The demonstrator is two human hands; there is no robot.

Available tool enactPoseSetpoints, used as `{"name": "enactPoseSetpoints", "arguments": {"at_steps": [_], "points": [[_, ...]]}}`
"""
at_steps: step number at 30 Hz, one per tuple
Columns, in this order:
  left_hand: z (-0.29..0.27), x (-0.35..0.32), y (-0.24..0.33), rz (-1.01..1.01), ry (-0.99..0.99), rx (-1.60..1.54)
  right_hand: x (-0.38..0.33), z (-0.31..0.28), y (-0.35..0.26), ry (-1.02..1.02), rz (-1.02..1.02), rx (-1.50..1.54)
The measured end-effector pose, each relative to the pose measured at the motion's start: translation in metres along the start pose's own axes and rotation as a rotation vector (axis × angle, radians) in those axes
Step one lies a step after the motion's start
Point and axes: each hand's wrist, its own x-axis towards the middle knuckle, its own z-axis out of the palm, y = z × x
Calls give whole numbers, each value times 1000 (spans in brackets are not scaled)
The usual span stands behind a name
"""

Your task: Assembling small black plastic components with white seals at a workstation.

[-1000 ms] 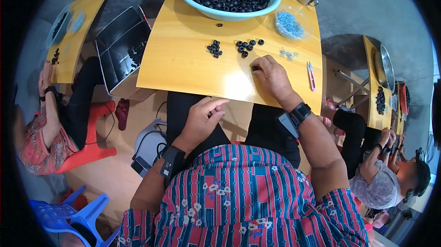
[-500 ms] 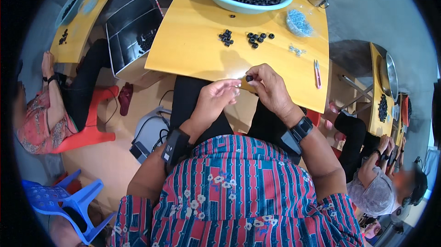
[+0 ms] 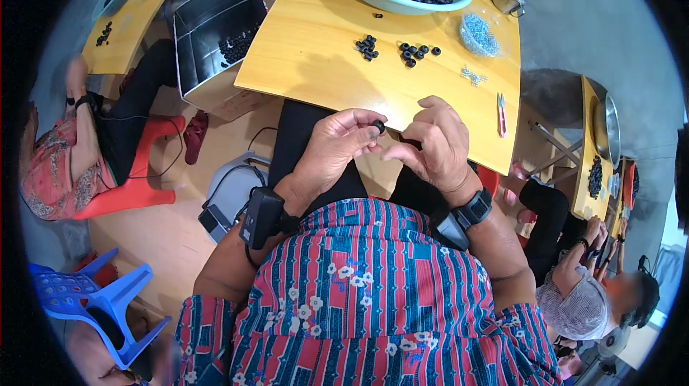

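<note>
Ring position: small black ring (image 3: 378, 127) pinched at the tips of the left hand (image 3: 337, 149), raised over the lap just short of the near edge of the yellow table (image 3: 316, 48).
Left hand: closed in a fingertip pinch on the ring, thumb and forefinger meeting round it.
Right hand: right hand (image 3: 434, 145) curled, fingertips drawn together and pointing at the ring from its right; whether they hold some tiny part, I cannot tell, the view is too small.
Key relation: the ring lies between the two hands, touching the left, just beside the right fingertips; the left is the nearer. Its hole seems to face sideways toward the right hand, though that is hard to read.
Loose stock: two small clusters of black rings (image 3: 413, 52) on the table, well apart from the hands, farther out.
Bowl: pale green bowl (image 3: 387, 0) heaped with the same rings at the table's far edge.
Other bits: pile of small bluish metal pieces (image 3: 478, 34); pink-handled snips (image 3: 501, 114) near the right edge.
Textures: rings matt, rubbery-looking; table smooth, varnished wood.
</note>
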Motion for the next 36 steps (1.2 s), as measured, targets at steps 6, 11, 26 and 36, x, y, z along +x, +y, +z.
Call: {"name": "enactPoseSetpoints", "arguments": {"at_steps": [6, 11, 26, 36], "points": [[1, -5, -1, 25, -34, 7, 9, -10, -7, 90, -91, 48], [-4, -7, -1, -11, -42, 53, 9, -12, -8, 113, -61, 85], [-8, -5, -7, 37, -70, 171, 17, -7, -6, 43, 1, 116], [-33, -15, -6, -36, -1, 302, 10, 25, 30, -100, 514, 165]]}}
